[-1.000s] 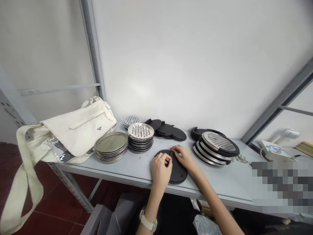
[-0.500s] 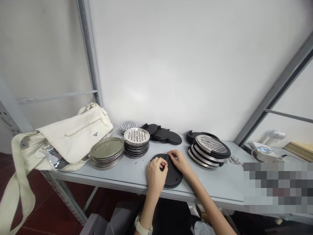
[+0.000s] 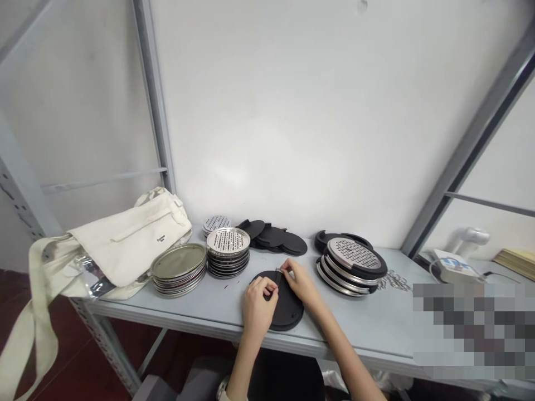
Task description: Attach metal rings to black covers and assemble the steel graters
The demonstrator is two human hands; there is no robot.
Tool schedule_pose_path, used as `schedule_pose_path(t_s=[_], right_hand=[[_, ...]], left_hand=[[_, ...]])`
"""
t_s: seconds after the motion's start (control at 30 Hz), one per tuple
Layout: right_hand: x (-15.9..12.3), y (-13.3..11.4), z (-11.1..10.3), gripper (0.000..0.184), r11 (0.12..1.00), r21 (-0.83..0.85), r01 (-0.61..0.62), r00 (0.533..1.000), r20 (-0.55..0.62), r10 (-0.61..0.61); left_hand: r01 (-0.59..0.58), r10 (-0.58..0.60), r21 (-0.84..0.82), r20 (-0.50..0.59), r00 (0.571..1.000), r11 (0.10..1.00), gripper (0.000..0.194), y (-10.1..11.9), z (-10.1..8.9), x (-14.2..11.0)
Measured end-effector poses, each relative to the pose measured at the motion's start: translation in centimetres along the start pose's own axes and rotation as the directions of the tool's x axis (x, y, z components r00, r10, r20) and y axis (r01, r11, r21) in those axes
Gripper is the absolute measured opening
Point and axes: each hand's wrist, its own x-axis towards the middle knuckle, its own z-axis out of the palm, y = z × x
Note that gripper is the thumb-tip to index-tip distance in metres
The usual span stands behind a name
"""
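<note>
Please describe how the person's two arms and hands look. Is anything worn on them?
Both forearms are bare, with no sleeves in view, and neither the left hand nor the right hand wears a glove. At the bottom edge of the picture, a pale band shows on the left wrist, probably a watch strap. I see no rings.

Bright, even light; edges bend, perhaps slightly soft.

We found only one piece of lettering: a small dark printed mark on the cream canvas shoulder bag, well to the left of the left hand. It was too small for us to make out. A blue marking on the white device, far right of the right hand, was equally unreadable.
</note>
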Motion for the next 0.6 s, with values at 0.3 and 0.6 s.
schedule_pose_path(t_s=[0.3,0.6], right_hand=[[0.27,-0.02,-0.36,0.014,0.999,0.046,0.021,1.000,0.013,-0.021],[0.72,-0.24,-0.06,0.017,0.995,0.051,-0.091,0.994,-0.051,0.093]], left_hand=[[0.003,-0.003,0.014,0.005,1.000,1.000,0.011,-0.20,0.24,0.10],[0.017,-0.017,0.008,0.015,1.000,1.000,0.011,0.06,0.23,0.12]])
